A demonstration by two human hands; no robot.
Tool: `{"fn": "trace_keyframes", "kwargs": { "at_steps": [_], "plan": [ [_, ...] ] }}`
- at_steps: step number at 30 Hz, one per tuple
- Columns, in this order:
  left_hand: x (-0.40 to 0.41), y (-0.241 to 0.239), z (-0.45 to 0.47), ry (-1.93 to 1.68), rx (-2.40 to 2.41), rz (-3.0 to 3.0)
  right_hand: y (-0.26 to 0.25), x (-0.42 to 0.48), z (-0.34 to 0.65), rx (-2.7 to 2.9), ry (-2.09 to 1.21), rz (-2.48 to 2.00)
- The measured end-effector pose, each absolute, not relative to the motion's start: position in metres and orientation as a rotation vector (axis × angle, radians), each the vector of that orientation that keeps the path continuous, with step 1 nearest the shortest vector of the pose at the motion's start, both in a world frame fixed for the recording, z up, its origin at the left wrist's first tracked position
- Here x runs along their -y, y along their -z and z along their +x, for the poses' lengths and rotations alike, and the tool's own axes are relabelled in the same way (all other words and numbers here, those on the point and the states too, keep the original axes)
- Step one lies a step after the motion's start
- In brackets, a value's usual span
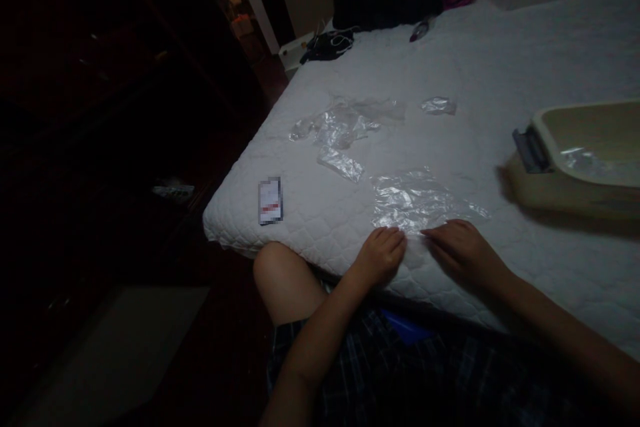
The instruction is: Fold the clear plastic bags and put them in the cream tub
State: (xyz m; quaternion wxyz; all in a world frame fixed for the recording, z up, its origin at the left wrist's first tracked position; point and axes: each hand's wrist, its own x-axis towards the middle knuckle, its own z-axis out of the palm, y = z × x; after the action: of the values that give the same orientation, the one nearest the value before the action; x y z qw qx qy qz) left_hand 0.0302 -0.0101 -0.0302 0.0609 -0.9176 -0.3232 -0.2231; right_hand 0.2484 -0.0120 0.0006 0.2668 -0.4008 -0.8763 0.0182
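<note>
Both hands lie palm-down side by side at lower centre of the frame, left hand (381,255) and right hand (463,248), fingers loosely spread, forearms reaching in from below.

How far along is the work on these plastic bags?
Possibly done: some plastic lies in the beige bin. In hand: left hand and right hand touch one clear bag on the mattress. Left: crumpled bags and a small piece lie untouched farther back.

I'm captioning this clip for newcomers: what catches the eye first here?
The left hand and right hand rest on the near edge of a clear plastic bag on the white mattress. More crumpled bags lie beyond, and a beige tub sits at right.
</note>
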Motion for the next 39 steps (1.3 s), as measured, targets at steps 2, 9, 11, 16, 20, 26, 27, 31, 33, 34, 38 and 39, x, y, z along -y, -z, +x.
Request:
{"fn": "trace_keyframes", "kwargs": {
  "at_steps": [2, 9, 11, 16, 20, 26, 27, 31, 33, 34, 38, 39],
  "plan": [
    [0.010, 0.030, 0.030, 0.633, 0.973, -2.782, -0.002, 0.010, 0.244, 2.322, -0.063, -1.174],
    [0.009, 0.027, 0.029, 0.583, 0.932, -2.773, -0.008, 0.000, 0.228, 2.137, -0.290, -1.478],
    [0.009, 0.027, 0.029, 0.578, 0.923, -2.773, -0.010, -0.003, 0.226, 2.100, -0.339, -1.530],
    [0.009, 0.027, 0.029, 0.656, 0.910, -2.739, -0.014, -0.007, 0.222, 2.090, -0.279, -1.612],
    [0.010, 0.025, 0.030, 0.644, 0.903, -2.735, -0.013, -0.010, 0.223, 2.211, -0.101, -1.596],
    [0.010, 0.025, 0.029, 0.581, 0.909, -2.749, -0.014, -0.010, 0.222, 2.401, 0.036, -1.483],
    [0.010, 0.026, 0.029, 0.582, 0.908, -2.747, -0.015, -0.010, 0.222, 2.423, 0.046, -1.485],
    [0.010, 0.028, 0.029, 0.596, 0.893, -2.733, -0.014, -0.009, 0.222, 2.475, 0.078, -1.481],
    [0.010, 0.029, 0.029, 0.594, 0.892, -2.725, -0.013, -0.008, 0.221, 2.474, 0.093, -1.485],
    [0.010, 0.029, 0.029, 0.584, 0.890, -2.724, -0.013, -0.008, 0.221, 2.472, 0.096, -1.489],
    [0.010, 0.028, 0.029, 0.539, 0.857, -2.722, -0.015, -0.008, 0.220, 2.479, 0.061, -1.504],
    [0.010, 0.027, 0.029, 0.534, 0.852, -2.721, -0.016, -0.009, 0.220, 2.480, 0.042, -1.504]
  ]
}}
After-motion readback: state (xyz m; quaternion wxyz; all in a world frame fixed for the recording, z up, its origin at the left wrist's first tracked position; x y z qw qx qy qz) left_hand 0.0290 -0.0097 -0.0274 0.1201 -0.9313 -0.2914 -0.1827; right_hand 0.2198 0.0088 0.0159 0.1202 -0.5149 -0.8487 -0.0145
